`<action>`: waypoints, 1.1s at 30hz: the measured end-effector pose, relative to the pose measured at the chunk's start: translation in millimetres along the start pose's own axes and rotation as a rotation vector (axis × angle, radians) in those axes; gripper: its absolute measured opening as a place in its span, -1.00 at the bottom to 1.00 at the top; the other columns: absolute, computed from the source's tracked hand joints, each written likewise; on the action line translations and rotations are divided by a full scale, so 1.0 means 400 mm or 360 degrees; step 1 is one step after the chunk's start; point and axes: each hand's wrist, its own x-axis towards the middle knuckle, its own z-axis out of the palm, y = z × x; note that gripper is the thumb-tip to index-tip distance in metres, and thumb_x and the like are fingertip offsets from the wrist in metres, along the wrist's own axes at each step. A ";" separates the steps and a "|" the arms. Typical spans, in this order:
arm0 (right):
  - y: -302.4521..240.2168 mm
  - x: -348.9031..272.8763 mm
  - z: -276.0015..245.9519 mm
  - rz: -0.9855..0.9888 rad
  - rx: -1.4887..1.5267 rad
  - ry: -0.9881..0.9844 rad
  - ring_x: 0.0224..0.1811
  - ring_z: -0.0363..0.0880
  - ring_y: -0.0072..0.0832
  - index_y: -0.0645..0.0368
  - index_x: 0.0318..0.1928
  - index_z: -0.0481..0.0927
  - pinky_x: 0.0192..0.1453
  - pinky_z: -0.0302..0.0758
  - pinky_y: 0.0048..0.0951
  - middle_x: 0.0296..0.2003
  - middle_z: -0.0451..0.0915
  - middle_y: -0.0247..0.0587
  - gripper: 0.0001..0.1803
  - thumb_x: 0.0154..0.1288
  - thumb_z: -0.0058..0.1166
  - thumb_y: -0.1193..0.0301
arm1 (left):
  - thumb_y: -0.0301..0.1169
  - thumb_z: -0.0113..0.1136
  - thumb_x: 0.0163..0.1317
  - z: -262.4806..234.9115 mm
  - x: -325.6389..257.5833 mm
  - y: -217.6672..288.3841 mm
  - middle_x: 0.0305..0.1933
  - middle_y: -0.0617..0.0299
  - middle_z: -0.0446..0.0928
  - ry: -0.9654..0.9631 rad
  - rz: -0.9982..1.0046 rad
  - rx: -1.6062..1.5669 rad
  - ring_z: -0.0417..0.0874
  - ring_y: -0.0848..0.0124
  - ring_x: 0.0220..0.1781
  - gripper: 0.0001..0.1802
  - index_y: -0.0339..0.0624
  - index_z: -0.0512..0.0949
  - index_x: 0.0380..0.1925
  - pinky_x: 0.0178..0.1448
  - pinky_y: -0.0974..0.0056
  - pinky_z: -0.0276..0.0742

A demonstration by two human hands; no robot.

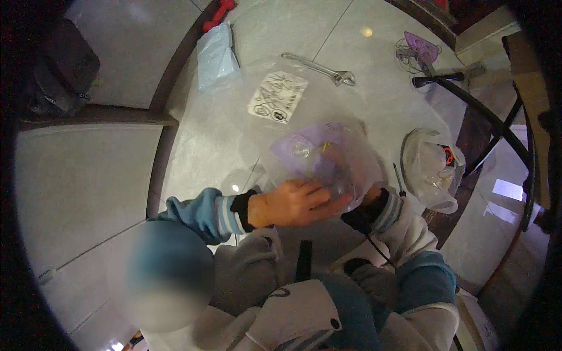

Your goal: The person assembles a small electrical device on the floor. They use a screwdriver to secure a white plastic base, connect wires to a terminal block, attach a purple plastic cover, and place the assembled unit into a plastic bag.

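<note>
A large see-through plastic bag [345,131] lies in front of me, with a white label [278,97] bearing dark handwriting on its far part. Inside it shows a light purple package [307,149], blurred by the plastic. My left hand [298,202] is closed on the bag's near edge, fingers pointing right. My right hand [346,165] reaches into the bag from the right and shows only dimly through the film, next to the purple package. Whether its fingers grip anything is hidden. Beyond the bag lies a silver adjustable wrench [328,71].
A pale blue packet [216,57] and a red dumbbell [220,14] lie far left. On the right are a screwdriver [399,179], a white plastic bag [432,169] with things inside, and a black metal leg frame [497,120]. A purple piece [421,48] rests far right.
</note>
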 end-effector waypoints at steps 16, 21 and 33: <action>0.202 0.120 -0.024 0.0196 -0.0150 0.0820 0.13 0.33 -0.16 0.20 0.17 0.26 0.13 0.35 -0.19 0.14 0.32 0.01 -0.50 0.21 0.00 0.44 | -0.34 0.01 0.25 0.145 0.035 0.178 -0.29 0.14 0.39 -0.0227 -0.0289 -0.1524 0.49 0.21 -0.32 -0.55 -0.02 0.35 0.18 -0.28 0.22 0.45; 0.229 0.148 -0.035 0.0165 -0.0199 0.0866 0.13 0.34 -0.17 0.20 0.16 0.26 0.13 0.35 -0.19 0.14 0.32 0.00 -0.51 0.22 0.00 0.42 | -0.35 -0.04 0.29 0.127 -0.004 0.186 -0.24 0.10 0.42 -0.0468 -0.0347 -0.1664 0.51 0.18 -0.25 -0.58 -0.05 0.36 0.16 -0.18 0.18 0.45; 0.269 0.180 -0.082 0.0234 -0.0252 0.0763 0.12 0.34 -0.19 0.20 0.15 0.27 0.13 0.35 -0.19 0.13 0.32 -0.02 -0.53 0.24 -0.01 0.40 | -0.39 -0.03 0.28 0.208 -0.065 0.169 -0.07 0.06 0.46 -0.0310 -0.0575 -0.1716 0.53 0.16 -0.10 -0.65 -0.08 0.46 0.08 -0.01 0.19 0.46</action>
